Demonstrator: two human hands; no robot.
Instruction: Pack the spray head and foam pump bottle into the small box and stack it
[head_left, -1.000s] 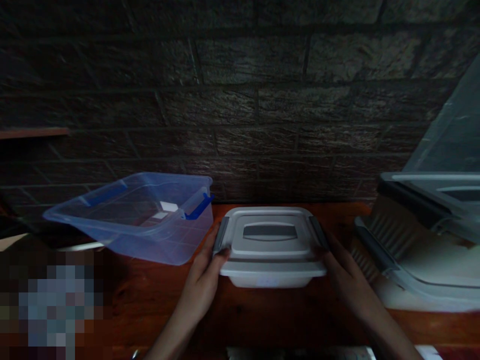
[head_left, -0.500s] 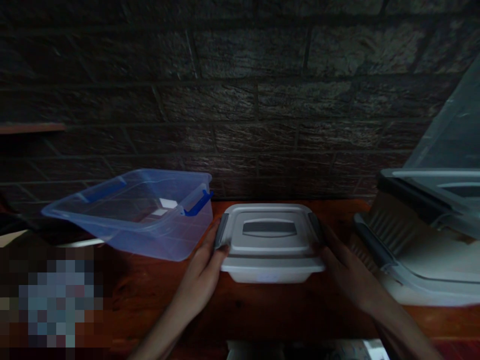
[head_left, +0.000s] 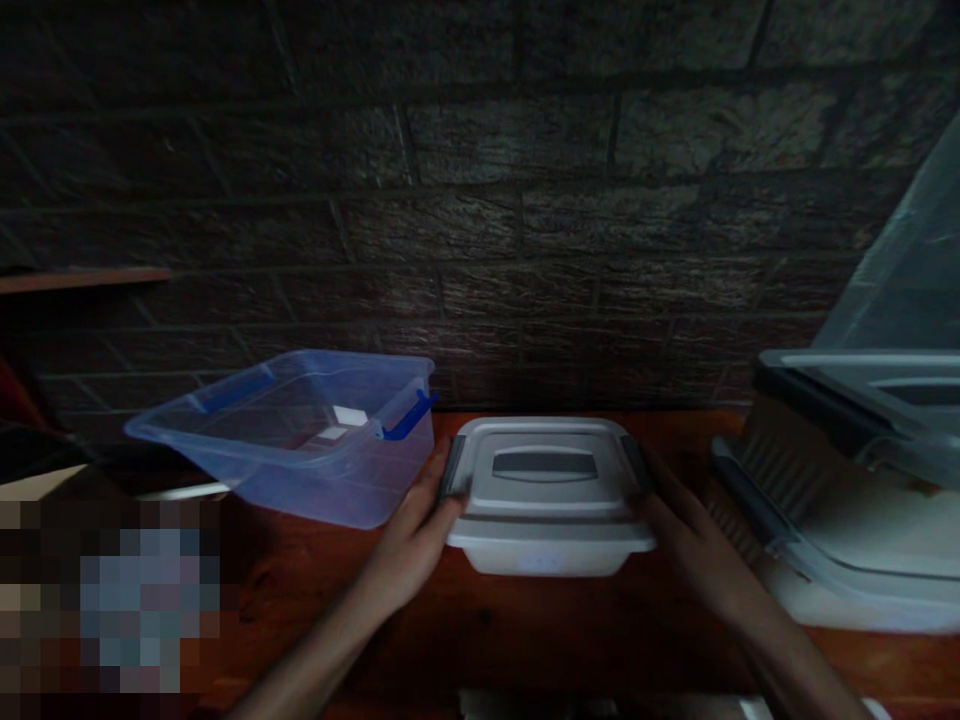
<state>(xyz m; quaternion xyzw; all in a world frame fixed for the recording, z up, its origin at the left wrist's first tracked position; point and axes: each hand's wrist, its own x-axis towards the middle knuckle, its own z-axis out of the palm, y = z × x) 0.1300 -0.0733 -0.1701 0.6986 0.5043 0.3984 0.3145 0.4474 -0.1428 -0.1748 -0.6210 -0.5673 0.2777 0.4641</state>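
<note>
A white plastic storage box (head_left: 545, 556) with a grey lid and dark side latches stands on the wooden tabletop, its lid seated on top. From the left, my left hand (head_left: 421, 522) grips its end, thumb near the latch and rim. My right hand (head_left: 686, 535) holds the opposite end; its fingertips are dark and partly hidden behind the box's side. Just left of my left hand is a clear bluish bin (head_left: 315, 490) with blue handles, lidless, with small white pieces visible inside.
Two larger lidded boxes (head_left: 862, 520) are stacked at the right, close to my right hand. A dark brick wall (head_left: 525, 230) rises behind the wooden table (head_left: 480, 640). A shelf edge (head_left: 82, 280) juts in at the left, above a blurred-out patch (head_left: 142, 600).
The view has shifted slightly, so everything sits a little lower and mostly further right. Both hands keep their places at the ends of the storage box.
</note>
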